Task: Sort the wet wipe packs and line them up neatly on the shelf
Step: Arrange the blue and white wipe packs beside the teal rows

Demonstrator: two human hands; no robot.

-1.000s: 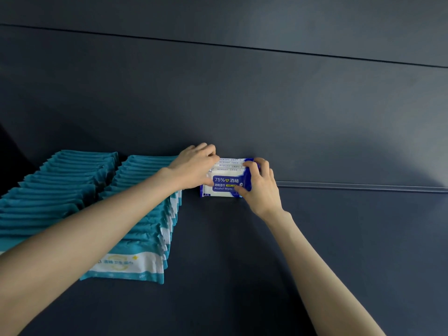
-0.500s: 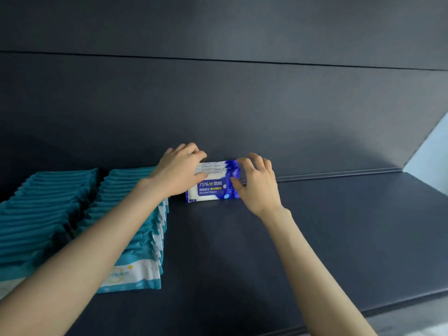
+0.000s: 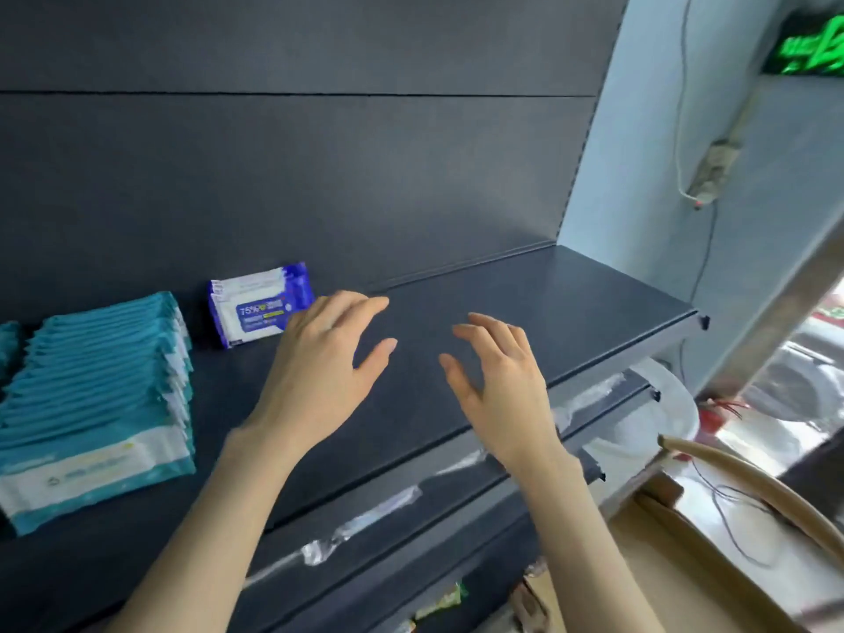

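Both hands hover above the bare middle of the shelf, holding nothing. The left hand has its fingers spread and nearly straight, fingertips just beside the blue-and-white packs without clearly touching them. The right hand is loosely spread with slightly bent fingers, well apart from any pack. The blue-and-white packs stand as a short stack on edge at the shelf's back edge, leaning toward the dark rear panel. To their left a long row of teal packs runs from the back edge to the front edge, with a sliver of 1 more teal row at the shelf's left end. I judge the blue group to be placed and the step in hand to be going for more stock. A cardboard box sits below the shelf's right end; its contents are not visible. The next move likely calls for fetching more blue packs and standing them in front of the placed ones, square with the teal row.
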